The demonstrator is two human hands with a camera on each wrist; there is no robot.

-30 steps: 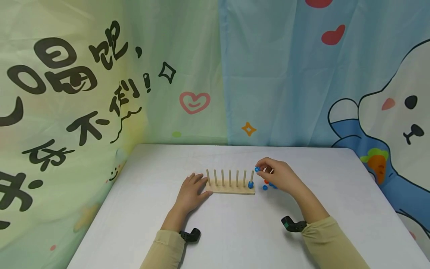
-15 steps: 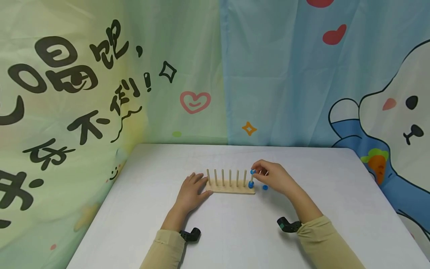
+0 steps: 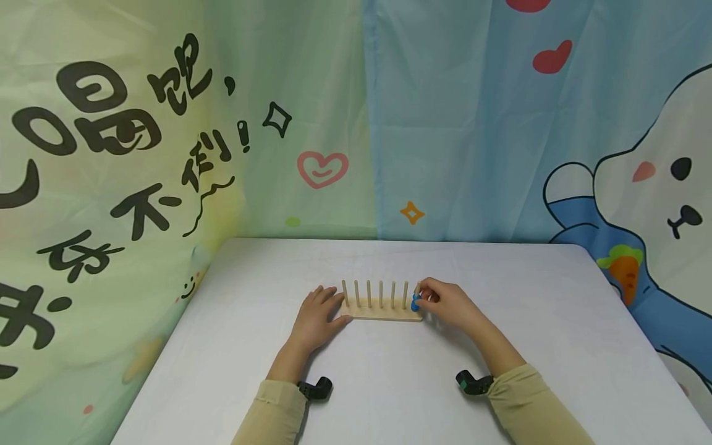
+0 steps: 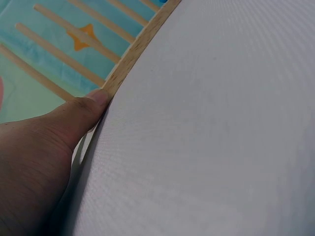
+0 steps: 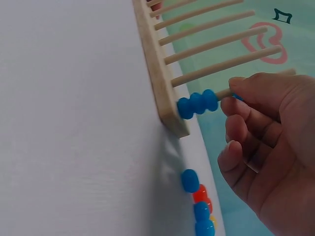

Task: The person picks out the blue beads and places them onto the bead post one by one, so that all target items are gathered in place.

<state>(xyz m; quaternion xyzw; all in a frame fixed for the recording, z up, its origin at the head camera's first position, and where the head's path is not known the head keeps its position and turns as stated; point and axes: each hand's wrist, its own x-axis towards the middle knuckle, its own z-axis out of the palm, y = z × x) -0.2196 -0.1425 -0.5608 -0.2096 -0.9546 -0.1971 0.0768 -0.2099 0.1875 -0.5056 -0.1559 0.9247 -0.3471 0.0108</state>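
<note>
The right hand (image 3: pixel 446 303) pinches a blue bead (image 5: pixel 238 97) on the pegboard (image 3: pixel 381 314)'s right-end peg (image 5: pixel 224 94), the left hand (image 3: pixel 318 317), fingers spread, touches its left end, and the table (image 3: pixel 384 383)'s side edges lie well apart.

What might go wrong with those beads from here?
The right hand pinches a blue bead at the end peg; it might slip or jam there. Loose beads lie near that end of the rack, so a brush could perhaps send them rolling. The left hand touches the rack's other end; if it shifted, the rack might slide.
</note>
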